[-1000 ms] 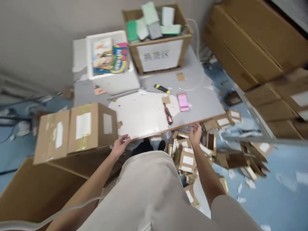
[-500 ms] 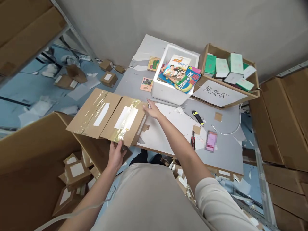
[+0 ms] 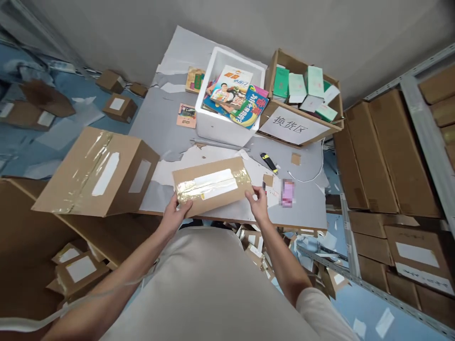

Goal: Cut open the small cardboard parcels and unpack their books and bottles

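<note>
left hand (image 3: 174, 217) half-closed on the left end of a taped carton (image 3: 213, 185), right hand (image 3: 258, 203) gripping its right end, carton over the near side of the desk (image 3: 307, 204), larger box (image 3: 124, 163) at left

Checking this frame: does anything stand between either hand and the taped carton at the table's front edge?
Nothing visible does. The left hand holds the taped carton near its left end, and the right hand holds its right end. The larger box stands to the left, apart from it.
</note>
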Demonstrator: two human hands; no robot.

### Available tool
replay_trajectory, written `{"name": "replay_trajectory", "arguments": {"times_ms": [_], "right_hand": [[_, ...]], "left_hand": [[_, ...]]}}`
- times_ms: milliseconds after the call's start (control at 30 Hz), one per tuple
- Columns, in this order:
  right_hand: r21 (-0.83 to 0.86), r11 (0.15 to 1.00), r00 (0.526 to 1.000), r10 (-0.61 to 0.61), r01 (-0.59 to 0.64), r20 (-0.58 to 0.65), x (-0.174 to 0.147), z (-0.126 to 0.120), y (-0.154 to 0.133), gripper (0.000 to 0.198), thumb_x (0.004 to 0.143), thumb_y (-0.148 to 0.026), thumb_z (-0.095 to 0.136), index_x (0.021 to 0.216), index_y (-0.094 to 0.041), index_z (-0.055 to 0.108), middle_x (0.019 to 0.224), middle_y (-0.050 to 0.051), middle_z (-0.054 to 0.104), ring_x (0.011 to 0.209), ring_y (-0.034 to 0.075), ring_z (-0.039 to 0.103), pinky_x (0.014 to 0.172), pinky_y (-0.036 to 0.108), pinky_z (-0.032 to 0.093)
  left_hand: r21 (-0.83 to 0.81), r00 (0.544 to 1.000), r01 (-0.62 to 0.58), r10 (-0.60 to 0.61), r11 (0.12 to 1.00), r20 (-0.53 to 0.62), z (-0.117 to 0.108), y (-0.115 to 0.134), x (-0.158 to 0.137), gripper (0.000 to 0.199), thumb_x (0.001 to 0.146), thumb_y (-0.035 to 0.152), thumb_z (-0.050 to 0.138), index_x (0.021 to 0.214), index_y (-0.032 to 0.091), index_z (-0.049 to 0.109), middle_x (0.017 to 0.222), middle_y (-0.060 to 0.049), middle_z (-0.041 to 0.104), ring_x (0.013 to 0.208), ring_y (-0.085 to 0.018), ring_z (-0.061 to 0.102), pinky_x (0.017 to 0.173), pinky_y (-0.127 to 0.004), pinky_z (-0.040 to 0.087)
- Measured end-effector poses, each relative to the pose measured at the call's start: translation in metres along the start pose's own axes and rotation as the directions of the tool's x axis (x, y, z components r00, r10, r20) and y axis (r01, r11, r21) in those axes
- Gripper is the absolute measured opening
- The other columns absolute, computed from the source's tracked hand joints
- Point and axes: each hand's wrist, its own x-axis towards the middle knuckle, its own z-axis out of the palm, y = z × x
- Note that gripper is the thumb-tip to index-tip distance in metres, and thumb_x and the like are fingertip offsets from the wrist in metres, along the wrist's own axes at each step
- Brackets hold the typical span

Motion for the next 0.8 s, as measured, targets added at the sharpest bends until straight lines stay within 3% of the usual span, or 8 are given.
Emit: {"name": "replay_trajectory", "arguments": {"times_ms": [100, 300, 467, 633, 700, 800], "right_hand": [[0.023, 0.998, 0.991, 0.06, -0.057, -0.122, -0.028, -0.027, 0.03, 0.036, 0.073, -0.041, 0.07, 0.096, -0.018, 0.056, 0.1, 0.008, 0.066, 0.095, 0.021, 0.061, 0.091, 0.04, 0.047], [0.105, 0.989, 0.973, 0.124, -0.105, -0.194, -0.044, -0.034, 0.054, 0.041, 0.069, -0.044, 0.073, 0.096, -0.019, 0.055, 0.105, 0.009, 0.061, 0.102, 0.022, 0.058, 0.084, 0.038, 0.053], [0.182, 0.974, 0.991, 0.137, -0.133, -0.008, -0.03, -0.049, 0.063, 0.045, 0.066, -0.044, 0.075, 0.1, -0.021, 0.055, 0.105, 0.009, 0.061, 0.102, 0.023, 0.057, 0.081, 0.039, 0.056], [0.125, 0.975, 0.963, 0.152, -0.183, 0.221, -0.032, -0.071, 0.09, 0.078, 0.061, -0.037, 0.08, 0.13, -0.029, 0.045, 0.138, 0.011, 0.046, 0.127, 0.027, 0.046, 0.1, 0.047, 0.047], [0.027, 0.97, 0.938, 0.225, -0.24, 0.263, -0.033, -0.075, 0.1, 0.089, 0.06, -0.035, 0.081, 0.138, -0.031, 0.038, 0.146, 0.01, 0.04, 0.134, 0.028, 0.041, 0.105, 0.051, 0.041], [-0.058, 0.962, 0.923, 0.274, -0.268, 0.269, -0.028, -0.073, 0.11, 0.092, 0.062, -0.033, 0.078, 0.142, -0.031, 0.034, 0.147, 0.011, 0.04, 0.134, 0.03, 0.041, 0.105, 0.052, 0.039]], "left_hand": [[0.077, 0.99, -0.03, 0.019, 0.997, 0.141, 0.024, 0.011, 0.031, 0.069, 0.072, 0.046, 0.069, 0.135, 0.024, 0.051, 0.134, -0.007, 0.058, 0.124, -0.028, 0.051, 0.107, -0.042, 0.038], [0.177, 0.949, -0.085, 0.025, 0.981, 0.315, 0.046, 0.017, 0.07, 0.07, 0.072, 0.046, 0.067, 0.136, 0.023, 0.05, 0.13, -0.006, 0.061, 0.121, -0.029, 0.054, 0.107, -0.042, 0.039], [0.186, 0.949, -0.16, 0.099, 0.969, 0.299, 0.043, 0.002, 0.067, 0.084, 0.077, 0.056, 0.063, 0.147, 0.021, 0.034, 0.145, -0.011, 0.047, 0.133, -0.029, 0.043, 0.113, -0.043, 0.031], [0.244, 0.939, -0.179, 0.091, 0.953, 0.332, 0.03, -0.032, 0.059, 0.109, 0.058, 0.065, 0.073, 0.148, 0.019, 0.031, 0.143, -0.016, 0.047, 0.131, -0.034, 0.045, 0.106, -0.045, 0.039], [0.335, 0.945, -0.182, 0.071, 0.924, 0.319, 0.025, -0.046, 0.059, 0.107, 0.054, 0.061, 0.077, 0.144, 0.019, 0.037, 0.138, -0.015, 0.053, 0.127, -0.033, 0.049, 0.105, -0.046, 0.04], [0.447, 0.962, -0.192, 0.078, 0.874, 0.261, 0.021, -0.063, 0.061, 0.087, 0.059, 0.063, 0.072, 0.13, 0.017, 0.051, 0.123, -0.014, 0.063, 0.113, -0.031, 0.058, 0.102, -0.047, 0.042]]}}
